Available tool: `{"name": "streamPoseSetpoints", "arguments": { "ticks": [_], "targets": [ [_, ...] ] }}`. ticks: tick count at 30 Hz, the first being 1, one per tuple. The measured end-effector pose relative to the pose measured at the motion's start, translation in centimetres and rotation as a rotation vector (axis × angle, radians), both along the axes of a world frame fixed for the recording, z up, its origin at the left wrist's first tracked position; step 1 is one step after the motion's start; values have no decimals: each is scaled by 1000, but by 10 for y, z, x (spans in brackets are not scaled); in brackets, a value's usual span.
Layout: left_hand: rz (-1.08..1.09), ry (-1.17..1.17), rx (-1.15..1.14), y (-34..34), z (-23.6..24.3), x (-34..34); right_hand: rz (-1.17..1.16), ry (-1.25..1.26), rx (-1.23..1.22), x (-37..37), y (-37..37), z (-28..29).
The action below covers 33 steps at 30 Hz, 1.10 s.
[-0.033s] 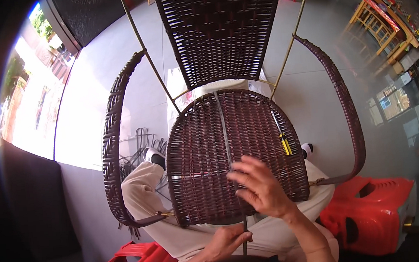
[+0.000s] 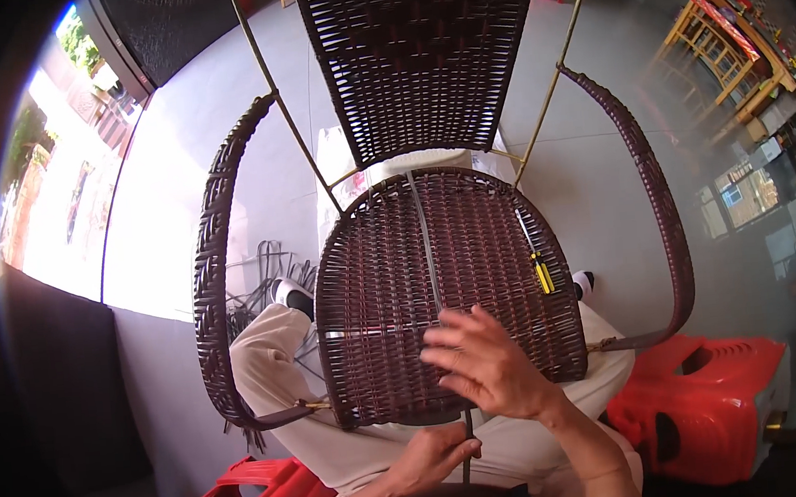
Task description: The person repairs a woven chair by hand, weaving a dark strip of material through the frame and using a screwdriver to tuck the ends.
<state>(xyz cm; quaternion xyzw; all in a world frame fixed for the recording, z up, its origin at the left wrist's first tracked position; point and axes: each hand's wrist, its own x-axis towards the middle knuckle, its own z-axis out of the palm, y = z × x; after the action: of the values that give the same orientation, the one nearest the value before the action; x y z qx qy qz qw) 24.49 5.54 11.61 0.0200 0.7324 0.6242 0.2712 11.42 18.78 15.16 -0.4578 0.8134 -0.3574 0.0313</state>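
Head view looks down on a dark brown woven chair seat (image 2: 439, 292) resting across the person's lap. Right hand (image 2: 484, 363) lies on the near part of the weave, fingers (image 2: 456, 330) spread apart and touching the strands. Left hand (image 2: 433, 459) sits just below the seat's near edge, fingers pinched together on a dark weaving strip (image 2: 428, 246) that runs up the seat's middle. A yellow-handled screwdriver (image 2: 537, 258) lies on the seat's right side. Red plastic stools (image 2: 709, 401) stand at near right and near left.
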Motion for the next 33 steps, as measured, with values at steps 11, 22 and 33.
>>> {"name": "streamPoseSetpoints", "arguments": {
  "ticks": [11,22,33],
  "targets": [
    [-207,71,54,-18,26,-12,654,-491,266,-24,33,28],
    [-126,369,1227,-2,97,-71,-414,-639,27,-15,86,0],
    [-762,172,1553,38,118,-78,-649,-644,-301,-9,110,-36]
  ]
}}
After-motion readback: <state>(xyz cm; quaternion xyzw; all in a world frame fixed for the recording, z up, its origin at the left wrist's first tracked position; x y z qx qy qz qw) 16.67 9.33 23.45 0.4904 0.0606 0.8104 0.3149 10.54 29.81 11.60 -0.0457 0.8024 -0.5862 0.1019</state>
